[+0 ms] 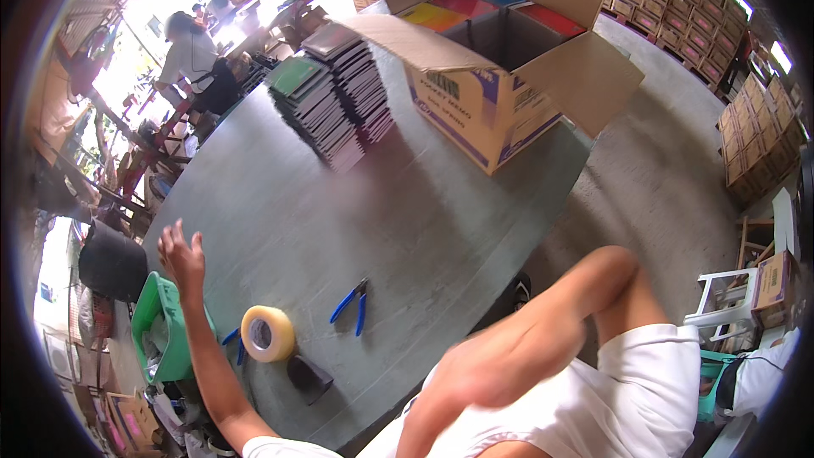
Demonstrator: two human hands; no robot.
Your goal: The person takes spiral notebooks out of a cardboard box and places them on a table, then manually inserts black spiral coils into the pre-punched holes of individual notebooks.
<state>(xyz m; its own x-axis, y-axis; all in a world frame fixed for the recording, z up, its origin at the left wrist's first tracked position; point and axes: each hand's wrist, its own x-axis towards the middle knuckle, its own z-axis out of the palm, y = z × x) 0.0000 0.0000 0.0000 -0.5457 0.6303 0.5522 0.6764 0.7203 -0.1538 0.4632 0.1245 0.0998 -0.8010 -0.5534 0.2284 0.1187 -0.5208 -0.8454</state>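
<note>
My left hand (181, 259) is raised over the table's left edge, fingers apart and holding nothing, just above a green plastic basket (174, 343). My right arm is bent back toward my body. My right hand (449, 394) is blurred in front of my white shirt, and its fingers cannot be made out. Between my arms on the grey-green table (280, 229) lie a roll of clear tape (268, 333), blue-handled nippers (351, 305) and a small dark block-like object (309, 379). Another blue-handled tool (239, 346) is partly hidden behind the tape.
Two tall stacks of spiral notebooks (318, 110) stand at the table's far side. Right of them, an open carton (462, 114) with spread flaps holds colourful notebooks around an unfilled gap. Stacked cartons (670, 8), a white stool (721, 309) and a person (191, 59) are beyond the table.
</note>
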